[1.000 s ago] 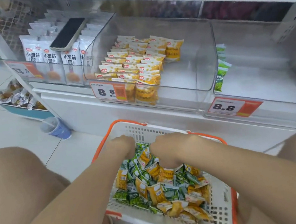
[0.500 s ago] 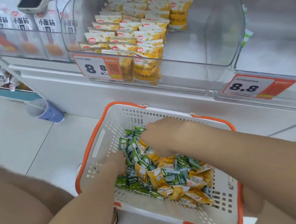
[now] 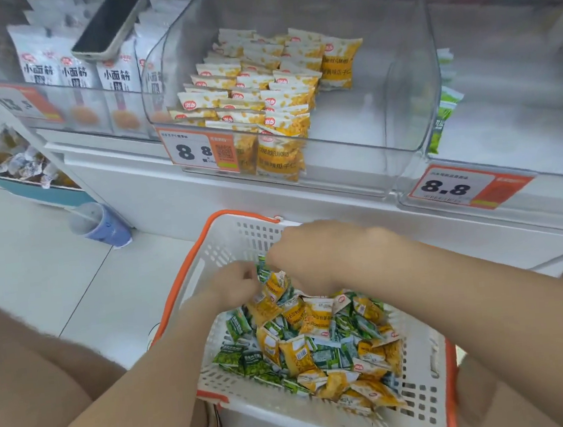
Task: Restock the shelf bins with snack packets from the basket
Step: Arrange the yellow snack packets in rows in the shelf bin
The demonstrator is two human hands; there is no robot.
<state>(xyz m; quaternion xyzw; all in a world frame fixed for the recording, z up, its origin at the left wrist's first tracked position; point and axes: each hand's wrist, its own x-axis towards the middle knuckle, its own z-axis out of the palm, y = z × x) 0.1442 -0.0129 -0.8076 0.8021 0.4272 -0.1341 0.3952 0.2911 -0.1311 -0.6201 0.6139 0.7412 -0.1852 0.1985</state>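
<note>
The left hand [image 3: 235,283] has moved up to meet the right hand [image 3: 315,255], its curled fingers pinching a yellow packet [image 3: 273,288] in the basket [image 3: 175,302]; the right's hold is unclear, and the half-filled bin [image 3: 399,98] above likely comes next.
</note>
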